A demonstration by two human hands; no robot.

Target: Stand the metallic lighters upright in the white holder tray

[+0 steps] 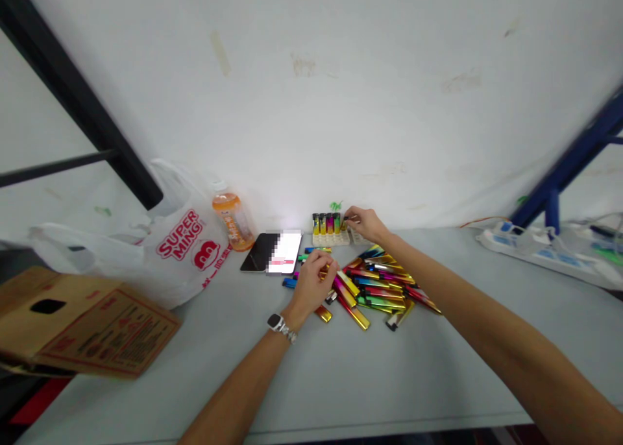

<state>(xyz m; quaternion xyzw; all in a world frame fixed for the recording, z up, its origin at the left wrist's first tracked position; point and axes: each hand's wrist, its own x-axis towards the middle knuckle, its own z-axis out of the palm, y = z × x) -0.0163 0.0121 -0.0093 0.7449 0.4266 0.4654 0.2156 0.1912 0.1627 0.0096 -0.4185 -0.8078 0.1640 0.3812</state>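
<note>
My right hand (363, 223) reaches to the back of the table, its fingers closed on a lighter at the right end of a row. Several shiny lighters (329, 224) stand upright in a pale rack (331, 239) against the wall. My left hand (315, 279), with a watch on its wrist, rests over the left part of a loose pile of metallic coloured lighters (382, 292). Its fingers are curled; what they hold, if anything, is hidden.
Left of the pile lie a tablet (257, 253) with a lit part, an orange drink bottle (233, 218), a white plastic bag (170, 257) and a cardboard box (107, 328). White power strips (540, 249) lie at the right, by a blue metal frame (569, 163).
</note>
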